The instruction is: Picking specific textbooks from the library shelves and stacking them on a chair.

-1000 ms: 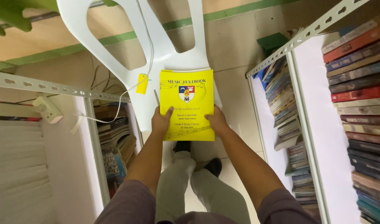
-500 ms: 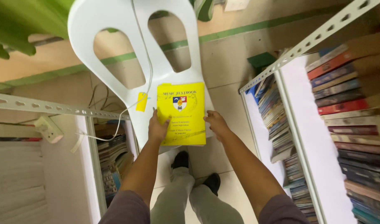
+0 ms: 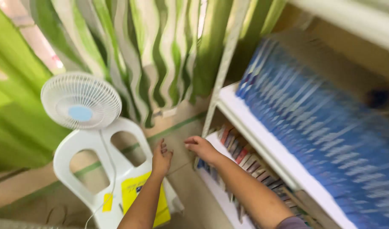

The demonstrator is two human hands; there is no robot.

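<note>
Head view shows a white fan (image 3: 80, 101) above a white plastic chair (image 3: 86, 163), green striped curtains (image 3: 160, 51) behind, and a white shelf (image 3: 262, 140) of blurred blue books (image 3: 321, 114) at right. Both hands hang empty: left hand (image 3: 161, 159) with fingers loosely curled, right hand (image 3: 201, 147) with fingers spread, near the lower shelf's books. A yellow book (image 3: 135, 193) lies flat on the chair seat, its long axis running toward the chair back, partly hidden by the left forearm.
</note>
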